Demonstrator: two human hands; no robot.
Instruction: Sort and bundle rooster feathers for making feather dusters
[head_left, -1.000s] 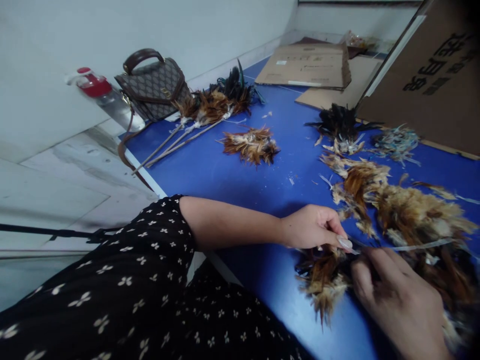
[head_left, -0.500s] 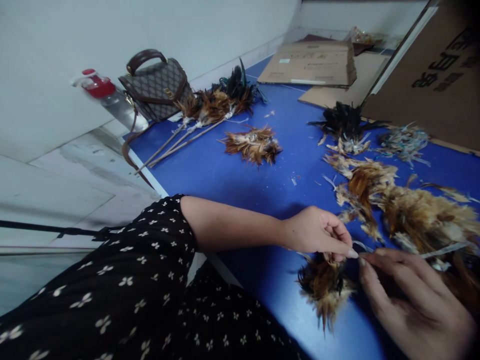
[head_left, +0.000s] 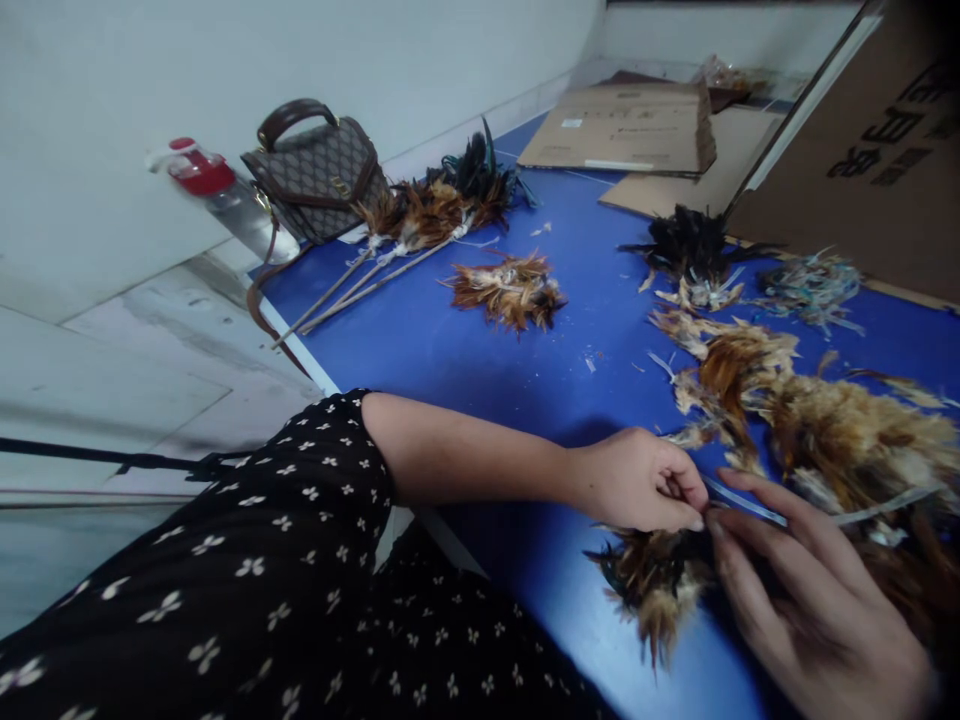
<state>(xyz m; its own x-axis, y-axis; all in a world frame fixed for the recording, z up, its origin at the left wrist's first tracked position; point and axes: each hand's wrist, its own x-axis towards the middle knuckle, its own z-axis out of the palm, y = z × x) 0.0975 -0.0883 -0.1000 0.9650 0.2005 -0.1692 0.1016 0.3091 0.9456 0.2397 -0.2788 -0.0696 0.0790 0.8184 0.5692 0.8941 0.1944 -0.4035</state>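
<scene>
Over the near part of the blue table, my left hand (head_left: 649, 482) is closed, fingers curled and thumb pressed in, at the top of a small bundle of brown, black and tan feathers (head_left: 652, 590). The bundle hangs below its fingers. My right hand (head_left: 821, 590) meets it at the fingertips, thumb and fingers pinched together. A thin pale plastic strip (head_left: 746, 500) runs from between the fingertips across to the right hand's fingers. The exact pinch point is hidden by the fingers.
A large feather pile (head_left: 862, 420) lies right, with black feathers (head_left: 686, 245) and tangled plastic strips (head_left: 814, 285) behind. One feather bundle (head_left: 506, 290) lies mid-table. Feather dusters on sticks (head_left: 360, 290), a handbag (head_left: 319, 180) and a bottle (head_left: 232, 205) are left; cardboard (head_left: 622, 125) is behind.
My left hand has lowered slightly and curled tighter. My right hand's index finger has lifted, and the pale strip now stretches more plainly between the hands. The feather bundle has shifted a little left.
</scene>
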